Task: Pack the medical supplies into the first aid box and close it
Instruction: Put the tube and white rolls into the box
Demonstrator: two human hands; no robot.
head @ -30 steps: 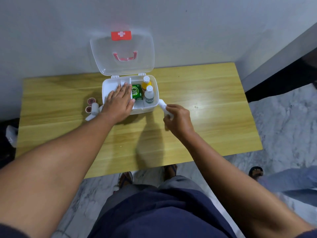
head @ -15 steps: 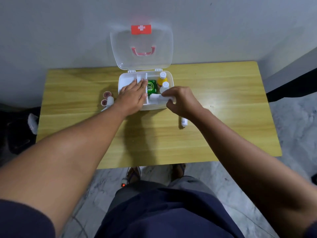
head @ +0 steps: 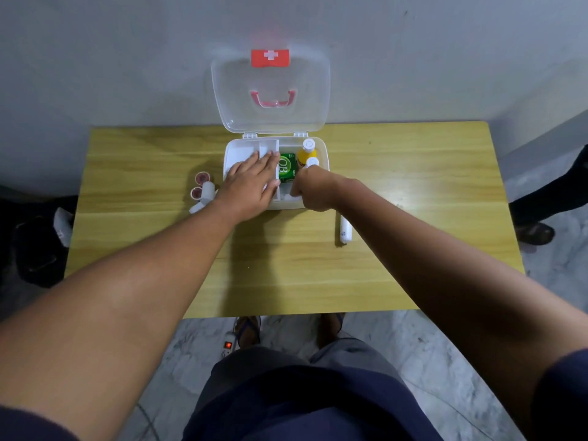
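The white first aid box (head: 325, 153) stands at the back of the wooden table (head: 413, 192), its clear lid (head: 270, 90) upright against the wall. Inside are a green packet (head: 287, 168), a yellow bottle (head: 307, 150) and a white-capped bottle (head: 312, 162). My left hand (head: 251, 183) lies flat on the box's left tray. My right hand (head: 315, 192) reaches into the front right compartment, fingers curled on a white bandage roll (head: 288, 197). A white tube (head: 345, 229) lies on the table under my right forearm.
Left of the box lie two red-and-white tape rolls (head: 202, 178) and small white rolls (head: 208, 189). A dark bag (head: 35, 249) sits on the floor at left, a power strip (head: 228, 345) by my feet, and another person's leg (head: 541, 198) at right.
My right hand lifted the white roll from the table beside the box and lowered it into the front right compartment. My left hand stayed flat on the box.
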